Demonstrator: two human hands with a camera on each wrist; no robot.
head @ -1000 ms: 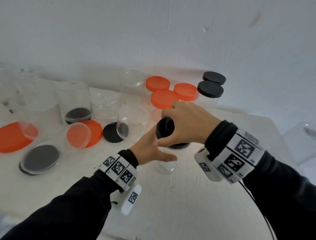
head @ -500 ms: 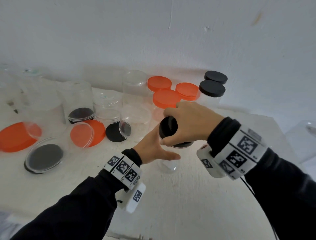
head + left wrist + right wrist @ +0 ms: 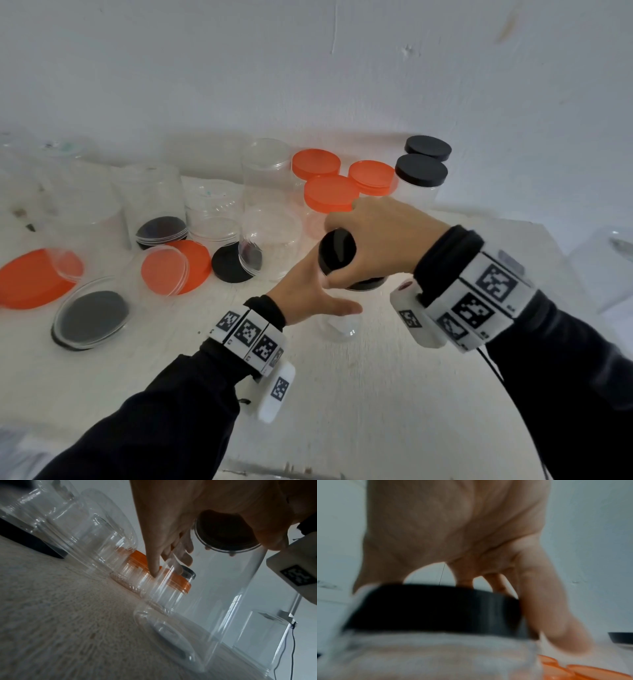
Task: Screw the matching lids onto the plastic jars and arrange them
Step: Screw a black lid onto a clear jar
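A clear plastic jar (image 3: 342,330) stands upright on the white table (image 3: 376,394) near the middle. A black lid (image 3: 335,253) sits on its mouth. My right hand (image 3: 376,240) grips that lid from above, fingers curled round its rim; the right wrist view shows the black lid (image 3: 436,608) under my right hand (image 3: 453,527), blurred. My left hand (image 3: 308,291) holds the jar's body, thumb on the near side and fingers behind it. In the left wrist view the fingers (image 3: 164,550) lie against the jar (image 3: 223,601), below the lid (image 3: 223,534).
Capped jars stand at the back: three with orange lids (image 3: 330,192) and two with black lids (image 3: 421,169). Several open clear jars (image 3: 267,171) crowd the left, among loose orange lids (image 3: 34,277) and black lids (image 3: 229,265). A clear container (image 3: 609,260) sits far right.
Both hands keep their hold on the jar and the black lid. The view has drifted slightly; nothing else has clearly moved.
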